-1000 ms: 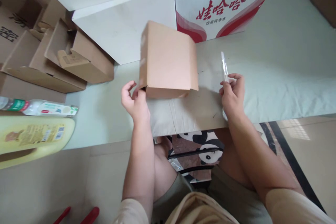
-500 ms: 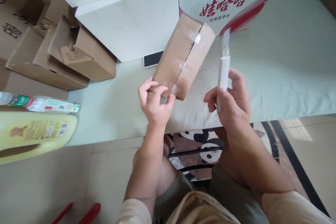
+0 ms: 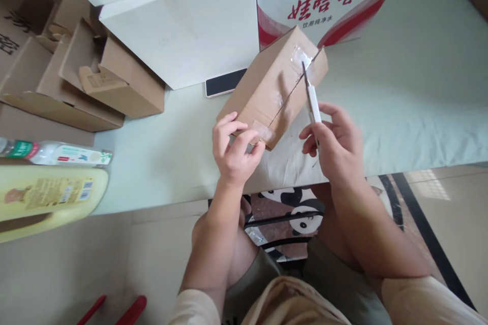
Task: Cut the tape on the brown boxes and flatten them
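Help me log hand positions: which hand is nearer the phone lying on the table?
Left. The left hand grips the taped box's near corner, just below the phone. The right hand, holding the cutter, is beyond the box.

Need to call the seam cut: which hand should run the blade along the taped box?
Right. The right hand holds the utility knife, its tip at the taped seam of the cardboard box. The left hand grips the box's near end.

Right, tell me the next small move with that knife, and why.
Probably draw the utility knife toward you along the taped seam. Its blade tip sits at the seam's far end on the cardboard box, the right hand grips the handle, and the left hand steadies the near corner.
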